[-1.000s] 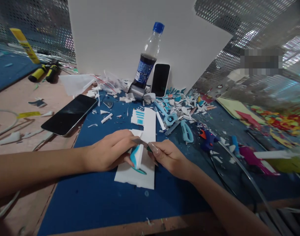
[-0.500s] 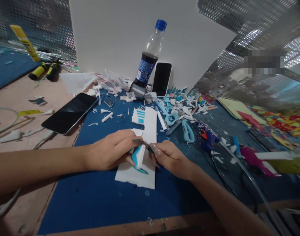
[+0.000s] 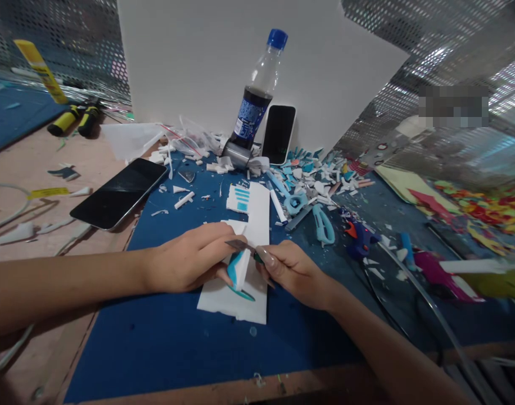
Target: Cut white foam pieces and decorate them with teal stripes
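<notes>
My left hand (image 3: 190, 260) is closed on a small white foam piece with a teal face (image 3: 239, 269), holding it upright over a white foam strip (image 3: 251, 247) that lies on the blue mat (image 3: 173, 332). My right hand (image 3: 293, 271) pinches a craft knife (image 3: 242, 245). Its grey blade lies across the top of the foam piece, pointing left. A thin teal offcut (image 3: 243, 294) lies on the strip just below the piece.
A black phone (image 3: 119, 193) lies at the left. A cola bottle (image 3: 255, 101) and a second phone (image 3: 278, 134) lean on a white board (image 3: 198, 62). Foam scraps, light blue scissors (image 3: 322, 225), a glue gun (image 3: 358, 236) and coloured foam bits fill the right.
Hands, knife and foam piece hold almost the same pose. The view has shifted very slightly.
</notes>
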A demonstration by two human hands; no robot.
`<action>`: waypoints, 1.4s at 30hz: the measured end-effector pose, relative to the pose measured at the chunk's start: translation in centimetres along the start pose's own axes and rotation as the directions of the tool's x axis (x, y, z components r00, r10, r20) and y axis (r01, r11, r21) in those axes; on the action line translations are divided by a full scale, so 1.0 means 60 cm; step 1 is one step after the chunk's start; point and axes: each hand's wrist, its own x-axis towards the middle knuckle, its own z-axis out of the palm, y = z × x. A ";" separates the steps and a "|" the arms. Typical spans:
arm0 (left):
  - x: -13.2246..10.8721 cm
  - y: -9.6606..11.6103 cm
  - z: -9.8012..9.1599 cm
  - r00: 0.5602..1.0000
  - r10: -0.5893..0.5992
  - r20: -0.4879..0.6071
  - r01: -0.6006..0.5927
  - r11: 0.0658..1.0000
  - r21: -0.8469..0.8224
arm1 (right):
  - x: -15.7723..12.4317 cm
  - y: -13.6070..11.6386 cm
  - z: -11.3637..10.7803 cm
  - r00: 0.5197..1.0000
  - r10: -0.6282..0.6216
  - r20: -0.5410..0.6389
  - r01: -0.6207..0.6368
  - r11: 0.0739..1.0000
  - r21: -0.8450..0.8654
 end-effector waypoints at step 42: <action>0.004 0.001 0.003 0.998 -0.011 0.068 0.012 1.000 -0.014 | 0.001 -0.008 0.013 0.995 -0.091 -0.041 0.088 0.994 -0.066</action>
